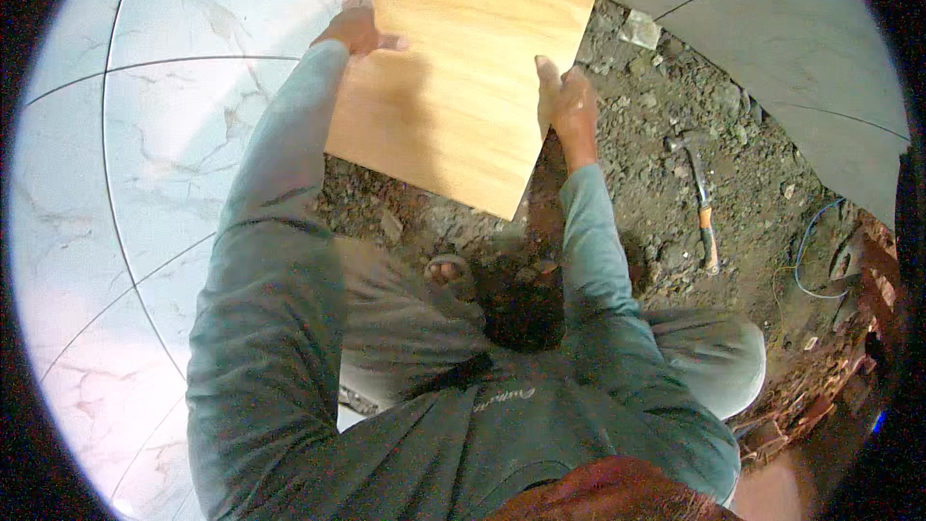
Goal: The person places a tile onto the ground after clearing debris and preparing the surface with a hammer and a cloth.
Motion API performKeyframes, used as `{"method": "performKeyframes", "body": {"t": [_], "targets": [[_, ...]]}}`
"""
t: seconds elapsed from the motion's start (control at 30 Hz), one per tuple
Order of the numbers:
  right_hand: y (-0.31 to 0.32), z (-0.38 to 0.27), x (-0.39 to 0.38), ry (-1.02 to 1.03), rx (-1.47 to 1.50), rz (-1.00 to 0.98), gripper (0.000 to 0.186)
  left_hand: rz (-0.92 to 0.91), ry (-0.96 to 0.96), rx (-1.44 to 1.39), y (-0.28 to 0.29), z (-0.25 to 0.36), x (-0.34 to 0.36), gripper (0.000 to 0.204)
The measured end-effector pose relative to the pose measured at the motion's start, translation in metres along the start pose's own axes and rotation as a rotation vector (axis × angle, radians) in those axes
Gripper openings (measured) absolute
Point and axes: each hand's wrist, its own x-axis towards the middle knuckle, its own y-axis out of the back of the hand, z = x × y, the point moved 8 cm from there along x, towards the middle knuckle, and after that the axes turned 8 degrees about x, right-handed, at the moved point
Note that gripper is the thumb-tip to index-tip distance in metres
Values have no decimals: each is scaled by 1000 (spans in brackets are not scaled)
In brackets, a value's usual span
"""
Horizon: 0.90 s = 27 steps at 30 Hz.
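Note:
A large square tile (473,68) with a pale yellow, wood-like grain lies in front of me, over the far part of a strip of bare rubble. My left hand (355,27) grips its left edge, the thumb laid across the top face. On the opposite edge my right hand (571,101) has its thumb on the upper side and its other fingers curled round the rim. The undersides of both grips are hidden by the tile. Whether the tile rests on the rubble or is held just above it, I cannot tell.
Broken soil and rubble (656,135) surround the tile's near and right sides. A hammer (704,207) with an orange-and-wood handle lies there, near a loose blue cord (799,265). White marbled floor tiles (193,125) border the left; grey ones (781,29) border the far right.

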Motion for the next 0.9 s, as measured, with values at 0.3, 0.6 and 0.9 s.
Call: {"method": "performKeyframes", "body": {"t": [0.3, 0.6, 0.9], "targets": [[5, 5, 0, -61, -2, -18, 64, -113, 126, -169, 22, 15, -5, 112], [2, 21, 3, -21, 85, -34, 59, -47, 92, -185, 24, 22, -15, 109], [13, -1, -2, 107, 116, 66, 72, -9, 60, -213, 15, 14, -22, 110]]}}
